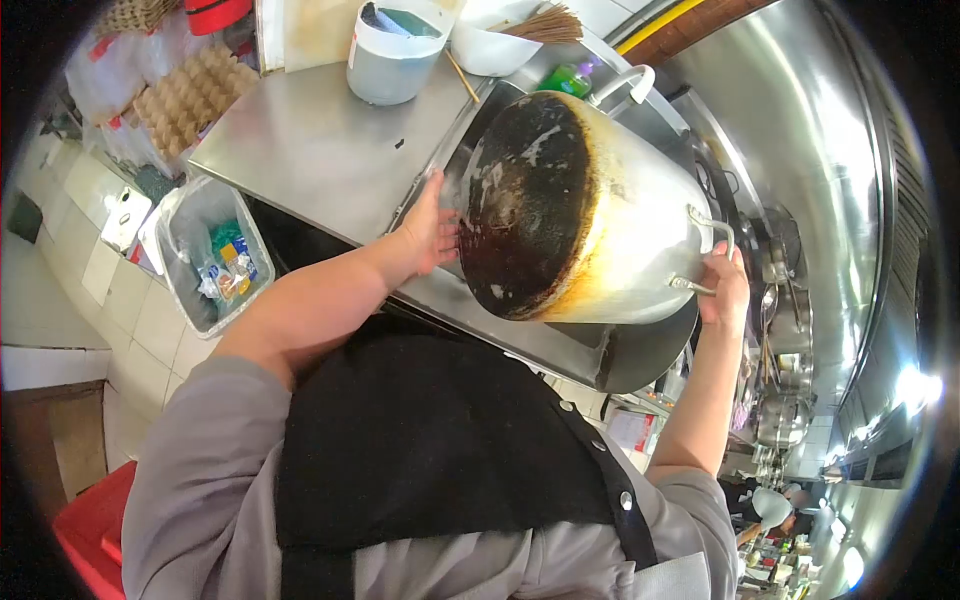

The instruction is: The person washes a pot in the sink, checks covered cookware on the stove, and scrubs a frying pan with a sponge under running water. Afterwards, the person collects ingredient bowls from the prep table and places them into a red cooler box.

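With the left hand point(432, 232) spread wide, only the right hand point(727, 285) gripping the handle point(714, 221), the pot point(640, 200) could slip over the near edge of the sink point(550, 350).

Bright light, lamp point(917, 388) flaring at right, sheen on counter point(300, 120), fisheye bending, black corners

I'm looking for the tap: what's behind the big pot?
Beyond the pot, a white faucet and a green bottle show. The pot covers much of the sink, so whatever lies hidden there cannot be seen.
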Motion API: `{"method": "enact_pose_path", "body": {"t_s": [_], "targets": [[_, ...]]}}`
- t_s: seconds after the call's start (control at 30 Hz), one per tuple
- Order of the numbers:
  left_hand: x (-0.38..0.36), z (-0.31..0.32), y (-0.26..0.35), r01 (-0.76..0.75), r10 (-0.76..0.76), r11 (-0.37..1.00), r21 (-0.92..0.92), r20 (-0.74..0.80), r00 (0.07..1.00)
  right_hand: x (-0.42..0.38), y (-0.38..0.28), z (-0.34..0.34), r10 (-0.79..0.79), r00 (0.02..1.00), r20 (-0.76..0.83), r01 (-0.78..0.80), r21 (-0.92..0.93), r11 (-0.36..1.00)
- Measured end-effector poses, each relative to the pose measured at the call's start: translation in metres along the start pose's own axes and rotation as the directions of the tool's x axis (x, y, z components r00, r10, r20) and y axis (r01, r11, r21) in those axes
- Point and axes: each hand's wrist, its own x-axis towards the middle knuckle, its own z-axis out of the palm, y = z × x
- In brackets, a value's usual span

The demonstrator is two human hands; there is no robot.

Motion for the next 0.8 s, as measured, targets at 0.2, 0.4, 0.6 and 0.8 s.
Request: {"method": "enact_pose_path", "body": {"t_s": [0.2,0.4,0.6,0.8], "targets": [[-0.031,-0.004,0.019,-0.14,0.155,0.985,0.105,-0.147,0.977,0.013,0.046,-0.034,0.017,0.999,0.03,-0.022,0.167,0.986],[-0.066,0.023,0.053,-0.305,0.342,0.918,0.255,-0.116,0.932,0.005,0.081,-0.047,0.189,0.982,-0.012,-0.167,0.415,0.894],[-0.047,0.038,0.083,-0.351,0.403,0.887,0.301,-0.132,0.906,-0.006,0.092,-0.045,0.173,0.985,-0.001,-0.149,0.5,0.853],[0.009,0.052,0.103,-0.194,0.302,0.86,0.471,-0.165,0.939,-0.044,0.076,-0.021,0.217,0.962,-0.167,-0.117,0.467,0.876]]}}
